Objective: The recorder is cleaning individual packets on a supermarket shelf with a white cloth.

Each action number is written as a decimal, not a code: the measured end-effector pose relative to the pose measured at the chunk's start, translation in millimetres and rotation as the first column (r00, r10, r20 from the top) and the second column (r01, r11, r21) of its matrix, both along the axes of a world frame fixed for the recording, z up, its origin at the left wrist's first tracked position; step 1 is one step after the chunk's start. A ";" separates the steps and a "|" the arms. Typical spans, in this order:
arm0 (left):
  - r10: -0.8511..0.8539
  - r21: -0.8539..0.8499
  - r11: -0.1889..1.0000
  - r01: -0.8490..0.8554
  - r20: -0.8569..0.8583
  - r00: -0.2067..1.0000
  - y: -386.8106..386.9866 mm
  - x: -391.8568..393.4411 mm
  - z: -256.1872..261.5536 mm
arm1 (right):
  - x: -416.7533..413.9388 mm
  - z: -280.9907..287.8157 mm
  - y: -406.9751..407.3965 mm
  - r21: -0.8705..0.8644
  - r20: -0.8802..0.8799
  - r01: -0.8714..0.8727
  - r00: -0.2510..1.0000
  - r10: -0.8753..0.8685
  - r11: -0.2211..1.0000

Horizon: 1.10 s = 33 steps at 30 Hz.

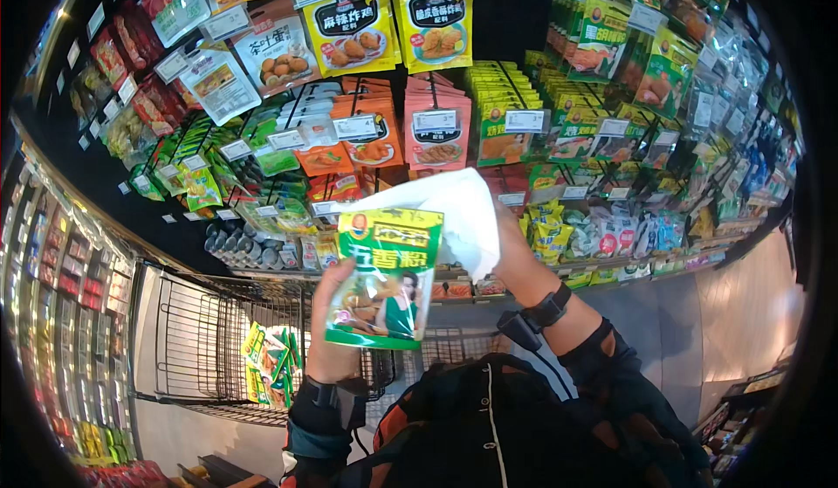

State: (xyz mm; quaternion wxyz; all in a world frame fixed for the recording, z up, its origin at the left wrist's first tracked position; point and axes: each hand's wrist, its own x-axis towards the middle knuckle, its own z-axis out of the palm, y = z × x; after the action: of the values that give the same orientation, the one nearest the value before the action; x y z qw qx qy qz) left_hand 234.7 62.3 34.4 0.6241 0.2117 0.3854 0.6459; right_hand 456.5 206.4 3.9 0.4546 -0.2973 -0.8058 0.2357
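Note:
My left hand point(324, 331) grips a yellow-and-green seasoning packet point(386, 285), its printed front turned up toward me. A white cloth or wipe point(468, 226) is draped over my right hand point(514, 239), behind and to the right of the packet. Most of my right fingers are hidden by that cloth. Whether the cloth touches the packet's back, I cannot tell. To the left of my left forearm stands a black wire shopping cart point(190, 357). Several similar yellow-and-green packets point(265, 363) lie in a loose pile inside it.
Beyond my hands a dark display wall carries hanging seasoning pouches: yellow point(435, 26), orange point(370, 141), pink point(437, 128) and green-and-yellow point(504, 124). Price tags point(527, 121) stick out in front of them. Stocked shelves point(72, 291) line the left side.

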 end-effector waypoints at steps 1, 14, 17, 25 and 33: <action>0.043 0.009 0.999 -0.043 0.001 0.999 1.4 -5.0 1.0 | 1.8 -0.6 -1.0 -0.280 -0.248 -0.149 0.966 0.079 0.948; 0.189 0.152 0.973 -0.171 -0.117 0.975 6.4 -1.8 0.6 | -40.9 33.4 -49.7 -0.655 -0.696 -0.667 0.716 0.062 0.355; 0.035 0.083 0.996 -0.028 -0.076 0.996 10.5 6.1 20.0 | -42.8 21.9 -40.9 -0.682 -0.619 -0.601 0.778 0.107 0.417; 0.257 0.223 0.964 -0.141 -0.665 0.701 17.5 -26.1 -11.7 | -40.3 30.3 -39.7 -0.712 -0.442 -0.358 0.897 0.010 0.604; 0.059 0.236 0.967 0.097 -0.575 0.816 33.5 15.0 -2.1 | -61.8 47.6 -53.5 -0.680 -0.457 -0.400 0.887 0.071 0.614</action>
State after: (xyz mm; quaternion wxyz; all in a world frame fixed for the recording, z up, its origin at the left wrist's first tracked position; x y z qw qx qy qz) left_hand 249.7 95.9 32.3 0.4519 0.4795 0.4681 0.5889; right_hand 394.7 153.0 51.5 0.4010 -0.2962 -0.5584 0.6631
